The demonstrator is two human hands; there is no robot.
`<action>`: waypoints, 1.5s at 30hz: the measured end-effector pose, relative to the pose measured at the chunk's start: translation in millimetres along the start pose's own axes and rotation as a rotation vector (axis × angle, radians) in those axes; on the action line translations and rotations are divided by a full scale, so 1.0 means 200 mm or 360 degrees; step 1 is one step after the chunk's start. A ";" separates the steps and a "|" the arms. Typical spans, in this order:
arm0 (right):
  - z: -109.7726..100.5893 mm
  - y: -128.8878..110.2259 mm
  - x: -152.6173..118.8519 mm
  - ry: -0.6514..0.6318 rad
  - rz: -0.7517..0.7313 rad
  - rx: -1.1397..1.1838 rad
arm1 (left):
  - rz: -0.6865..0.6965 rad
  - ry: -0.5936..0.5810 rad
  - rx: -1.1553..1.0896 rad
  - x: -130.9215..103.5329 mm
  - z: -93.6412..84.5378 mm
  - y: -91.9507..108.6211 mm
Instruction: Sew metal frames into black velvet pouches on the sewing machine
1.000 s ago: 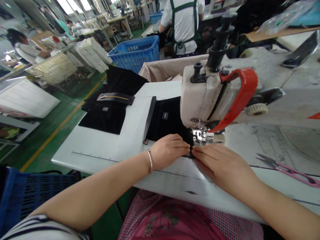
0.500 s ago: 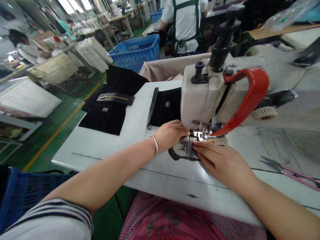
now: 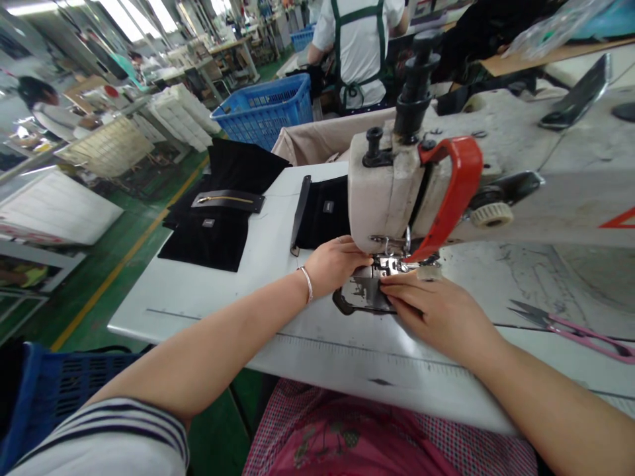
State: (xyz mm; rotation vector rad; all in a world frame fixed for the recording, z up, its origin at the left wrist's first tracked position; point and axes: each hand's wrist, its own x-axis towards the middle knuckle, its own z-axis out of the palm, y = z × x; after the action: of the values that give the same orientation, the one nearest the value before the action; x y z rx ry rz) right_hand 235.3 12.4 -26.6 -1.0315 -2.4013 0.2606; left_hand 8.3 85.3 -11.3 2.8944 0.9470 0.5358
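Note:
My left hand [image 3: 336,266] is closed at the near edge of a black fabric piece [image 3: 325,215], fingertips just left of the presser foot [image 3: 389,264]. The piece bears a small label and a dark strip along its left side, and runs behind the sewing machine head [image 3: 374,192]. My right hand [image 3: 434,307] lies low on the right of the foot, fingers pressed together. Its fingertips are at the metal needle plate [image 3: 364,294]; what they pinch is hidden. The needle area is partly covered by the machine and my fingers.
Black pieces [image 3: 206,241] and a zippered strip [image 3: 228,200] lie on the table's left. Pink-handled scissors [image 3: 575,330] rest at right. A red finger guard [image 3: 459,192] juts from the machine. Behind stand a blue basket [image 3: 268,109], a cloth-lined bin [image 3: 317,135] and a seated person [image 3: 360,53].
The view has shifted slightly, so the machine appears further left. Both hands keep their places beside the presser foot, with almost no visible motion of the fabric.

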 end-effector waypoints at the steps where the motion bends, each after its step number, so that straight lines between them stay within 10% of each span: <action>1: -0.01 0.00 0.00 0.0018 -0.0008 0.0021 | -0.0006 -0.0049 0.0012 0.00 -0.02 0.00; 7: -0.05 0.02 0.00 0.0282 0.0124 -0.0051 | -0.0154 -0.0388 0.0250 -0.01 -0.18 0.04; 13: -0.11 0.04 0.01 -0.0022 0.0293 -0.0234 | -0.0187 -0.0762 0.0152 -0.09 -0.32 0.21; 22: -0.06 0.06 0.03 0.0217 0.0323 -0.0409 | -0.0036 -0.0386 -0.0170 -0.25 -0.11 0.31; 28: -0.03 0.01 -0.04 -0.0056 -0.0225 -0.0211 | 0.0087 -0.0395 -0.0241 -0.25 -0.10 0.24; 35: -0.05 -0.01 -0.01 -0.0043 -0.0034 0.0007 | 0.0072 -0.0434 -0.0270 -0.17 -0.11 0.12; 41: -0.14 -0.25 -0.22 -0.0202 0.0339 0.0573 | -0.0167 -0.0458 -0.0398 -0.27 -0.29 0.46; 45: -0.09 -0.38 -0.31 -0.0037 0.0565 0.0561 | -0.0275 -0.0287 -0.0390 -0.37 -0.25 0.70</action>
State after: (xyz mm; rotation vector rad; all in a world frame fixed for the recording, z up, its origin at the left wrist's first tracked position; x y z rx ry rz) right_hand 233.3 -85.0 -5.9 -1.2772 -2.0739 0.7920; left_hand 14.4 -73.3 34.8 2.5638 1.0134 0.3437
